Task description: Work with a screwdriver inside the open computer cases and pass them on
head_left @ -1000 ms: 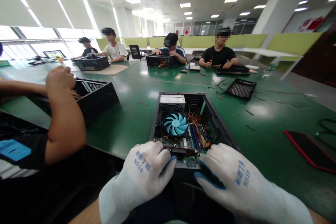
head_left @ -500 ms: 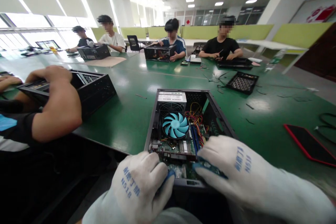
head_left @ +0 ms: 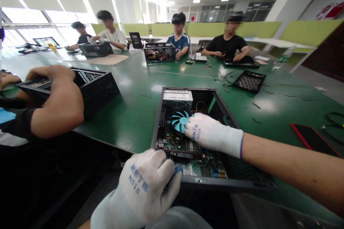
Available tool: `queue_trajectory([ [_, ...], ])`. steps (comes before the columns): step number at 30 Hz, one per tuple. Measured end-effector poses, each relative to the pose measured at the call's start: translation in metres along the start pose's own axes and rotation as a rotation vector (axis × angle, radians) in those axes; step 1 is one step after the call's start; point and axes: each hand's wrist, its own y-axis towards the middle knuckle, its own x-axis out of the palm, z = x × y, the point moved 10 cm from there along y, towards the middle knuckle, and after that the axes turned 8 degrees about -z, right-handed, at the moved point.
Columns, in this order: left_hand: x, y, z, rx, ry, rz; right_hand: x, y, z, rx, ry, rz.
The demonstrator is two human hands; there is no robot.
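Note:
An open black computer case (head_left: 228, 112) lies on the green table in front of me, with a blue cooling fan (head_left: 178, 121) and a green circuit board (head_left: 199, 168) inside. My left hand (head_left: 146, 186), in a white glove, is closed around the case's near left corner. My right hand (head_left: 205, 132), also gloved, reaches into the case and rests beside the fan, over the coloured wires; its fingertips are hidden.
A person's bare arm (head_left: 53, 107) at my left holds another black case (head_left: 94, 86). Three more people sit across the table with cases. A black tray (head_left: 248, 82) lies beyond, and a red-edged flat panel (head_left: 313, 139) at the right. Small loose pieces dot the green table (head_left: 134, 114).
My right hand left the case's near edge and reached forward into the case next to the fan. The left hand stayed at the near corner. The view tilted down slightly.

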Motion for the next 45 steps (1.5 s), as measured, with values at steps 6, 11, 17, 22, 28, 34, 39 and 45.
queue_trajectory([
  [6, 0.000, -0.001, -0.001, -0.001, -0.024, -0.005, -0.016, -0.030, 0.014, 0.130, 0.071, -0.040],
  [11, 0.002, -0.001, -0.002, -0.005, -0.028, -0.013, -0.012, -0.046, 0.051, 0.376, 0.058, -0.111],
  [17, 0.000, -0.001, -0.001, -0.013, -0.011, 0.003, 0.009, -0.029, 0.091, 0.495, 0.038, -0.190],
  [22, 0.003, -0.001, -0.003, -0.024, -0.023, -0.010, 0.023, -0.017, 0.109, 0.530, 0.037, -0.240],
  [28, -0.004, 0.003, -0.002, -0.025, -0.035, -0.041, 0.002, -0.036, 0.112, 0.564, 0.062, 0.025],
  [34, 0.008, 0.034, 0.005, -0.004, -0.008, -0.273, -0.010, -0.060, 0.117, 0.606, 0.288, 0.272],
  [39, 0.053, 0.081, 0.012, 0.136, 0.106, -0.556, -0.008, -0.063, 0.118, 0.590, 0.387, 0.323],
  [45, 0.121, 0.112, -0.019, 0.064, 0.219, -0.930, -0.002, -0.062, 0.120, 0.554, 0.401, 0.333],
])
